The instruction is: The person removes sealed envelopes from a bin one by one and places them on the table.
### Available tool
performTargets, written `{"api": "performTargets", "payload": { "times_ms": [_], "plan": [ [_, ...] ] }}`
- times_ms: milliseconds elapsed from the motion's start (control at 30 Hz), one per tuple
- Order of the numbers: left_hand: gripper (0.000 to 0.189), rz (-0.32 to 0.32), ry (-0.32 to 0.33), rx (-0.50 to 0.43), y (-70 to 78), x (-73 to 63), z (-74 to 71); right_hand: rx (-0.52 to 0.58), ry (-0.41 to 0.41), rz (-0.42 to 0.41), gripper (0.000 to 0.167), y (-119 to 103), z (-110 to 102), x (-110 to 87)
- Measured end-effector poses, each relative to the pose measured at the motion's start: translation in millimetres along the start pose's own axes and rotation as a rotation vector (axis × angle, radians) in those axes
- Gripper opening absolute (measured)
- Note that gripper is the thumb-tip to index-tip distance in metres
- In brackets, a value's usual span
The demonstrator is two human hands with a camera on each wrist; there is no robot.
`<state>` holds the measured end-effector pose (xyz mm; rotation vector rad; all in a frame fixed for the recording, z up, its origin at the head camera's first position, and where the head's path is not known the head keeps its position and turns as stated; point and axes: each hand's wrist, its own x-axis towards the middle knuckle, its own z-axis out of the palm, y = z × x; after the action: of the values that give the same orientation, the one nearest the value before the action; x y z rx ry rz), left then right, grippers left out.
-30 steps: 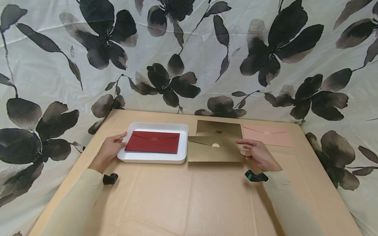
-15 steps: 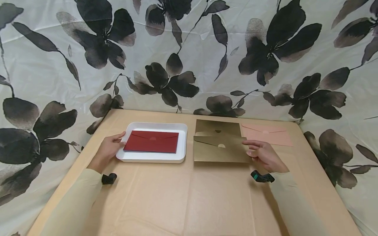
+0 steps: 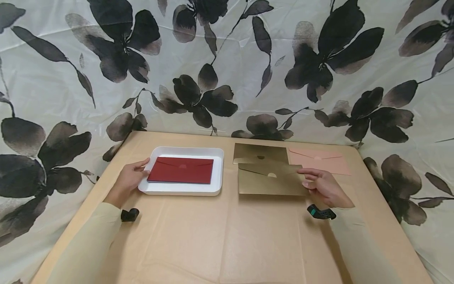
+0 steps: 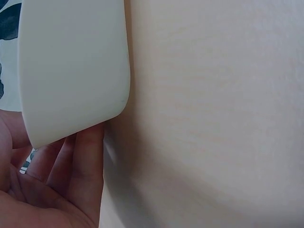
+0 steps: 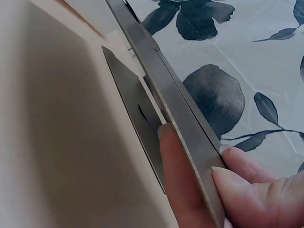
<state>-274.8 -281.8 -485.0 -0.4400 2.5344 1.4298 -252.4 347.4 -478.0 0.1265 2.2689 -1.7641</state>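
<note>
left hand [image 3: 129, 179]: my fingers curl on the white tray's [image 3: 220, 173] near edge
right hand [image 3: 324, 187]: my fingers pinch the gold envelope [image 3: 271, 179]

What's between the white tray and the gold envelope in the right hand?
Nothing: in the head view, only a bare strip of table separates the white tray from the held gold envelope.

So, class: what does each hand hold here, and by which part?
The right hand pinches the front gold envelope by its right edge, thumb above. The left hand holds the white tray at its near-left corner, fingers beneath.
</note>
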Motion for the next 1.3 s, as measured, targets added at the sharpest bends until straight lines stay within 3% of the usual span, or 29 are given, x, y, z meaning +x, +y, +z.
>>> {"api": "performTargets", "payload": {
  "times_ms": [400,667,933,1167,1300],
  "plan": [
    [0.062,-0.014,-0.007,0.0,-0.4,2.0,2.4,0.016,-0.007,-0.001,0.041,7,-17,-8.9],
    [0.062,0.016,0.005,0.046,-0.7,-0.8,2.0,-0.003,-0.006,0.006,0.04,13,-32,-11.7],
    [0.061,-0.008,0.016,0.026,1.6,0.5,1.8,0.04,-0.028,-0.006,0.04,19,-47,-16.7],
    [0.061,-0.012,0.016,0.026,2.0,-1.4,1.7,-0.015,-0.02,-0.001,0.039,22,-58,-17.1],
    [0.061,-0.008,0.016,0.024,1.5,-2.2,1.1,0.018,-0.029,0.011,0.037,23,-65,-17.1]
  ]
}}
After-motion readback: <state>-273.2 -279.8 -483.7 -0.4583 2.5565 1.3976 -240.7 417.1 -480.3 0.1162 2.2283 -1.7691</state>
